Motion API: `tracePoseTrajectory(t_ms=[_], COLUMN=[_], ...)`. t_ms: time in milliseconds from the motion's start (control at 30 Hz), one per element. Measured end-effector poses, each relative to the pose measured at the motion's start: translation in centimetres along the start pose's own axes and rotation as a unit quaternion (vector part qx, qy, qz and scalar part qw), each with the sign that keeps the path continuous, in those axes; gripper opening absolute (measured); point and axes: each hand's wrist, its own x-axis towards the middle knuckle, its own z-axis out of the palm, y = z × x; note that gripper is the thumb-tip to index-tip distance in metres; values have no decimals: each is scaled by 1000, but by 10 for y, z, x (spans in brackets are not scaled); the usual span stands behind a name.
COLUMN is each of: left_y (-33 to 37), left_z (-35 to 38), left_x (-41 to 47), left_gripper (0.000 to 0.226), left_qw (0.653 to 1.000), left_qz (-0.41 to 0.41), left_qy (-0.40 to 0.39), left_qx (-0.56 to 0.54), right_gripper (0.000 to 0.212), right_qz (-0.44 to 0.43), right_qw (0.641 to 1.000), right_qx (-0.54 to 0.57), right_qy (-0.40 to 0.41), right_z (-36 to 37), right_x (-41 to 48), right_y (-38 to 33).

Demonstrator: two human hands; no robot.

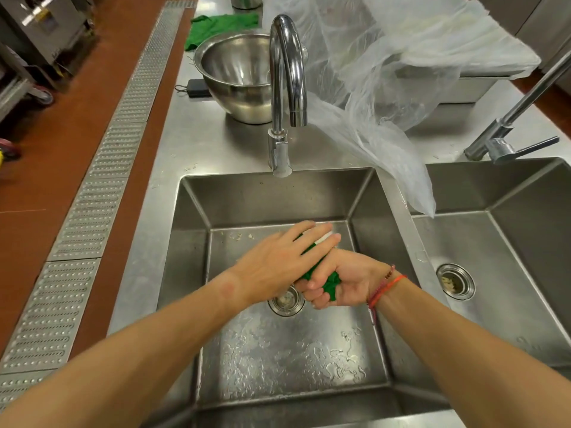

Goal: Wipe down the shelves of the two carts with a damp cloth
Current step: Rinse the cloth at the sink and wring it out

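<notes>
The fingers (309,285) of the right hand (346,282) are curled, palm up, round a bunched green cloth (332,284), which is gripped tightly. The left hand (275,264) is laid across the top of the same cloth, its fingers (312,233) nearly straight and slightly spread, with green showing between them; its thumb is hidden. Red and beaded bracelets (386,284) are worn on the right wrist. The cloth is held above the left sink (278,196), just over its drain (285,301), and water is beaded on the basin floor. A curved faucet (285,72) is mounted behind the sink on the counter (216,143). A steel bowl (238,75), a second green cloth (221,27) and a crumpled plastic sheet (370,72) are seen farther back. A right sink (509,242) lies alongside.
</notes>
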Motion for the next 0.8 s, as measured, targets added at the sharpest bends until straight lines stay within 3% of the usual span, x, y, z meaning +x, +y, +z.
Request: tracePoseTrajectory(t_ms=[133,267,333,433,533,567,633,700,800], left_y=[-8,-5,-2,1,0,-1,0,2,4], left_z=[2,5,7,14,21,25,30,30,28], left_x=[2,6,9,11,8,6,3,1,-6], left_gripper=[51,32,31,25,8,12,32,40,51], left_qw=[1000,992,980,960,929,915,863,787,656], left_qz=[25,-27,-87,-166,-223,-243,-289,-331,-353], left_qy=[7,-122,-178,-205,-217,-217,-209,-206,-290], left_qx=[-6,23,10,-95,-199,-238,-359,-477,-601], right_gripper=[34,27,23,33,24,20,12,5,15], right_qz=[14,23,19,-16,-64,-83,-115,-127,-189], right_qw=[993,940,866,718,623,603,580,559,494], right_qx=[-110,-291,-440,-639,-724,-739,-754,-770,-807], right_qy=[46,175,237,276,289,289,286,280,263], right_z=[6,11,10,9,2,-1,-4,-5,-7], right_x=[2,11,20,32,36,38,38,33,27], right_y=[-5,-4,-3,3,12,15,19,17,19])
